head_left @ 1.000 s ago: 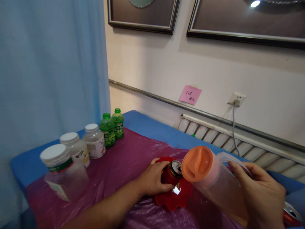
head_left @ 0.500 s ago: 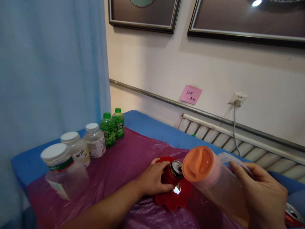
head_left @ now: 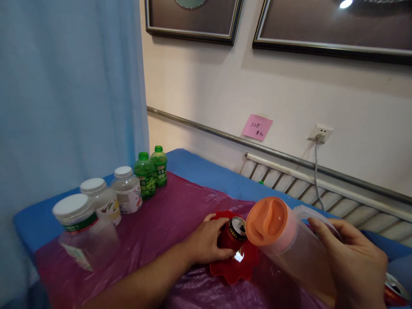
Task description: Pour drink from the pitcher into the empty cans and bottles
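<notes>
My left hand [head_left: 209, 240] is closed around a dark red drink can [head_left: 230, 241] with an opened silver top. The can is over a red scalloped dish [head_left: 236, 272], a little tilted toward the pitcher. Gripped by its handle, a clear pitcher [head_left: 305, 262] with an orange lid [head_left: 268, 221] is in my right hand [head_left: 357, 257]. It leans to the left, so its lid lies right beside the can's top. I cannot make out any liquid flowing between them. Whether the can's base touches the dish is hidden.
On the left of the purple plastic sheet [head_left: 180, 206] stand several clear white-lidded jars [head_left: 127, 193] and two green bottles [head_left: 146, 176]. Another can [head_left: 395, 292] shows at the lower right edge. Behind the blue-covered surface [head_left: 199, 167] are a radiator [head_left: 289, 184] and wall pipe.
Hardly anything differs. The whole view has shifted very slightly, while both hands, the can and the tilted pitcher keep their places.
</notes>
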The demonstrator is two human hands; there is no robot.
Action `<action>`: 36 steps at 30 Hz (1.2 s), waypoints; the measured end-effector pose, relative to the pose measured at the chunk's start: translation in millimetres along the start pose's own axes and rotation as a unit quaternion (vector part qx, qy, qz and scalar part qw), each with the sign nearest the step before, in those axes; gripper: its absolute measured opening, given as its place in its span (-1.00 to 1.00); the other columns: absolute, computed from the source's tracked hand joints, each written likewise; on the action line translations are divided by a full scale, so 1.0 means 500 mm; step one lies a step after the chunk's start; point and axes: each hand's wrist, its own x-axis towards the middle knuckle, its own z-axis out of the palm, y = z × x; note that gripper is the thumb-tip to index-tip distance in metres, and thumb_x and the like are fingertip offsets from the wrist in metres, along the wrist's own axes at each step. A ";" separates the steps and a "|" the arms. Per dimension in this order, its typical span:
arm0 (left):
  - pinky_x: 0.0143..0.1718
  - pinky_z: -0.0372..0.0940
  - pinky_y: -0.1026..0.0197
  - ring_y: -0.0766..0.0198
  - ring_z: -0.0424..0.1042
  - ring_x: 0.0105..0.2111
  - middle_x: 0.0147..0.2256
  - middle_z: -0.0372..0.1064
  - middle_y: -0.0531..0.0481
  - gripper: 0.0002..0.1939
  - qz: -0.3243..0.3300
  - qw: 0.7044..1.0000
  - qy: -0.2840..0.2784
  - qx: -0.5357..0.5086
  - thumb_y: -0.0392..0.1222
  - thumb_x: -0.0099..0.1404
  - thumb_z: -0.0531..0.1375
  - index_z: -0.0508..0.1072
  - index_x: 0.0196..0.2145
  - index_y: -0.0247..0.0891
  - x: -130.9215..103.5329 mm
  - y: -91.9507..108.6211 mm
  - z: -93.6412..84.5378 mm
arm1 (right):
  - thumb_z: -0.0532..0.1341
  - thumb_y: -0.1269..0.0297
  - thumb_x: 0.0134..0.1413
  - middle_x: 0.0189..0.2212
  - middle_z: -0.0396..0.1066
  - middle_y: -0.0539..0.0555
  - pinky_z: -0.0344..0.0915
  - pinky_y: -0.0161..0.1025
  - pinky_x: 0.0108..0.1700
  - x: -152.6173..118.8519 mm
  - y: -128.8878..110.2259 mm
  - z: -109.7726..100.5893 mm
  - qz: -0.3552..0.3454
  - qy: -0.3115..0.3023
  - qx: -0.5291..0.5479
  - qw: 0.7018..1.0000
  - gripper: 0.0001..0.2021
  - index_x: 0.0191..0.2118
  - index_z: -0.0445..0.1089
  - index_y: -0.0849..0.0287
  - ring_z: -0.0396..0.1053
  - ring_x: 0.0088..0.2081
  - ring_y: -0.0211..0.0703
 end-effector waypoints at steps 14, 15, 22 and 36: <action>0.36 -0.03 -0.15 -0.09 0.40 0.15 0.14 0.48 -0.05 -0.29 -0.004 1.000 0.013 0.023 -0.11 0.01 0.43 0.40 0.14 -0.08 0.002 0.005 -0.011 | 0.40 -0.19 -0.20 -0.54 0.42 -0.03 0.22 -0.33 -0.47 -0.003 -0.068 0.012 0.040 -0.017 0.022 0.999 -0.56 -0.45 0.56 0.16 0.32 -0.46 -0.16; 0.37 -0.04 -0.17 -0.11 0.39 0.17 0.15 0.47 -0.06 -0.27 -0.008 1.000 0.013 0.023 -0.10 0.01 0.43 0.39 0.16 -0.08 0.002 0.004 -0.011 | 0.40 -0.18 -0.20 -0.55 0.42 -0.03 0.22 -0.33 -0.48 -0.005 -0.073 0.013 0.043 -0.018 0.023 0.999 -0.56 -0.46 0.55 0.16 0.32 -0.47 -0.16; 0.40 -0.11 -0.21 -0.12 0.37 0.20 0.18 0.45 -0.06 -0.22 -0.024 0.999 0.006 0.021 -0.13 0.00 0.43 0.37 0.19 -0.07 0.004 0.003 -0.013 | 0.39 -0.14 -0.20 -0.54 0.43 -0.01 0.22 -0.35 -0.52 -0.007 -0.085 0.015 0.034 -0.017 0.031 0.999 -0.60 -0.47 0.55 0.15 0.33 -0.49 -0.17; 0.38 -0.09 -0.19 -0.11 0.40 0.15 0.12 0.49 -0.05 -0.30 -0.022 1.000 0.010 0.015 -0.11 0.00 0.43 0.41 0.13 -0.06 0.000 0.002 -0.010 | 0.39 -0.20 -0.25 -0.50 0.49 0.00 0.25 -0.34 -0.48 -0.007 -0.072 0.013 0.058 -0.024 0.034 0.997 -0.53 -0.41 0.56 0.16 0.36 -0.45 -0.13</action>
